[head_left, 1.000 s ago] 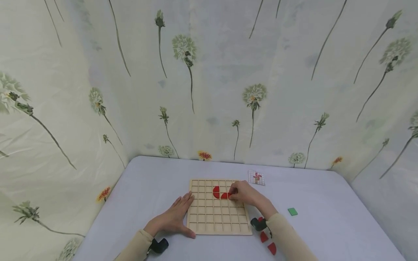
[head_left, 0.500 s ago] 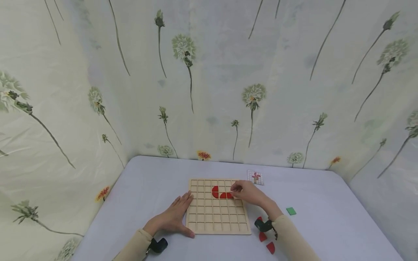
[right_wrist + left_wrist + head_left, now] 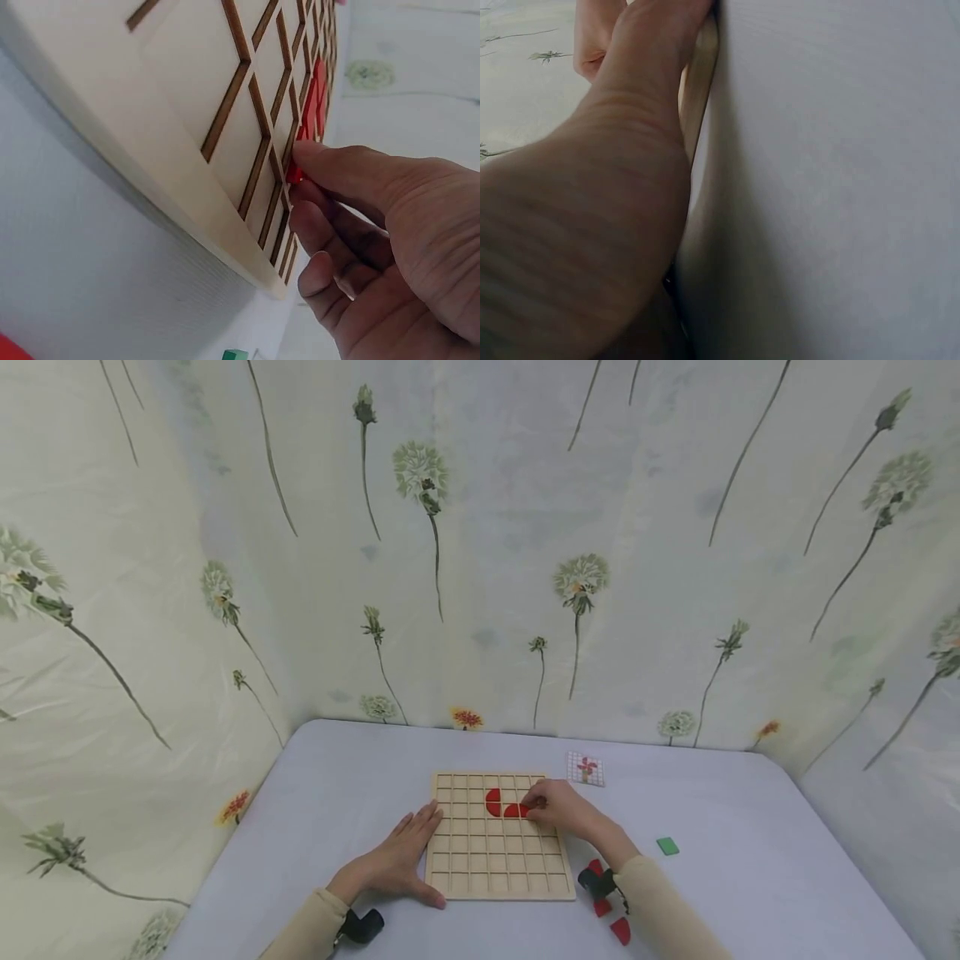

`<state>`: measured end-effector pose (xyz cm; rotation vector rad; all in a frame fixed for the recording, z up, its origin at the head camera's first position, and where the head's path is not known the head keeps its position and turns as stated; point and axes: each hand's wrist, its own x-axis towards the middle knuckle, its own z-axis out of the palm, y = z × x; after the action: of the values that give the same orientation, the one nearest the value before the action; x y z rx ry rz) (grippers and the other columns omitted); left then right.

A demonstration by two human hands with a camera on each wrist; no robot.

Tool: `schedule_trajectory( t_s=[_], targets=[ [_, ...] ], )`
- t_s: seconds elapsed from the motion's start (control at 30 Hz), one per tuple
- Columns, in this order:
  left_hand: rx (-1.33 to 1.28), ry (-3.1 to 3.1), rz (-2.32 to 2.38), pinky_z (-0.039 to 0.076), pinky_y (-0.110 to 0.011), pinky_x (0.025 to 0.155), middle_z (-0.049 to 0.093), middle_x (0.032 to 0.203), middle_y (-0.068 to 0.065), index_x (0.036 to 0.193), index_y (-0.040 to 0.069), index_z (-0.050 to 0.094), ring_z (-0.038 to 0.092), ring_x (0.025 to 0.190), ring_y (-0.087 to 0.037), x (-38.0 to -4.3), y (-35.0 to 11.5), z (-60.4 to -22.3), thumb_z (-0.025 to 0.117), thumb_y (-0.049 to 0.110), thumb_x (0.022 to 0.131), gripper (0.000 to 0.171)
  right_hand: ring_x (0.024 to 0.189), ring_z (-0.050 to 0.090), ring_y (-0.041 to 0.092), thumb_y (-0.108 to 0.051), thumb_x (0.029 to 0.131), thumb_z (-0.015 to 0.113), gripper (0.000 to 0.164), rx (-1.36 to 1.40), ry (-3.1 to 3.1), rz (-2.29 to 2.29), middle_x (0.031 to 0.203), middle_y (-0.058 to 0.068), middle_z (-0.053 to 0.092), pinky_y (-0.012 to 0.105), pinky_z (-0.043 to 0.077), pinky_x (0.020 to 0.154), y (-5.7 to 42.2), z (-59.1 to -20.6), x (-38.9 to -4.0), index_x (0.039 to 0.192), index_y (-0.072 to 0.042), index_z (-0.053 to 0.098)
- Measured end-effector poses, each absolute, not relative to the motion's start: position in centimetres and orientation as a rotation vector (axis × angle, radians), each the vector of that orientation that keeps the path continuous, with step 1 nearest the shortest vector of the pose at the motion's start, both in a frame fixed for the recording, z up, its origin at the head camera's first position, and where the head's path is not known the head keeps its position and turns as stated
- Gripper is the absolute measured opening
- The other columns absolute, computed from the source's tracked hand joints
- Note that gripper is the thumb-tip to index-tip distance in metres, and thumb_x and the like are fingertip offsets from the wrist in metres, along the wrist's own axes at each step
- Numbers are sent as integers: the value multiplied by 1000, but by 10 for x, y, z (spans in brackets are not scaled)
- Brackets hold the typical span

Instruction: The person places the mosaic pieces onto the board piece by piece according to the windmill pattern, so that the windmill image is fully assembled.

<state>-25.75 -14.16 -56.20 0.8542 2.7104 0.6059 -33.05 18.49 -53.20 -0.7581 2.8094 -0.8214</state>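
A wooden grid board [image 3: 477, 885] lies on the table, its square cells split by thin raised ribs. My left hand [image 3: 397, 860] is spread along the board's left edge, fingers straight, thumb at the lower corner; the left wrist view shows mostly its skin. Red quarter-circle tiles [image 3: 492, 802] sit in cells of the upper middle. Beside them, my right hand [image 3: 564, 811] pinches a red tile [image 3: 295, 172] between thumb and index finger at the grid, with the other fingers loosely curled. That tile is mostly hidden by the fingertips.
Several loose red tiles [image 3: 620, 931] lie on the table right of the board, partly behind the right wrist camera. A green square tile [image 3: 667, 846] lies further right. A small card with a red pinwheel-like picture [image 3: 586, 768] lies behind the board.
My right hand lifted slightly and shifted right half a second ago, then came back down and left to the red tile. My left hand stays on the board's edge.
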Motion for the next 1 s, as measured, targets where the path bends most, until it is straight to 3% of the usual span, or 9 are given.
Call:
schedule_trajectory(
  t_s=[0.27, 1.0],
  targets=[
    [871, 2693, 614, 5, -48, 123, -4, 164, -12, 155, 5, 4, 0, 151, -24, -260, -141, -566, 71, 76, 62, 135, 80, 59, 8, -9, 84, 73, 10, -703, 2814, -777, 88, -4, 66, 27, 56, 72, 184, -531, -332, 94, -10, 73],
    [860, 2699, 618, 6, -48, 123, -3, 163, -13, 155, 3, 5, 1, 151, -25, -258, -144, -562, 72, 75, 62, 135, 72, 53, 10, -9, 83, 73, 10, -663, 2804, -818, 80, -5, 60, 23, 49, 64, 175, -531, -333, 91, -12, 68]
  ],
)
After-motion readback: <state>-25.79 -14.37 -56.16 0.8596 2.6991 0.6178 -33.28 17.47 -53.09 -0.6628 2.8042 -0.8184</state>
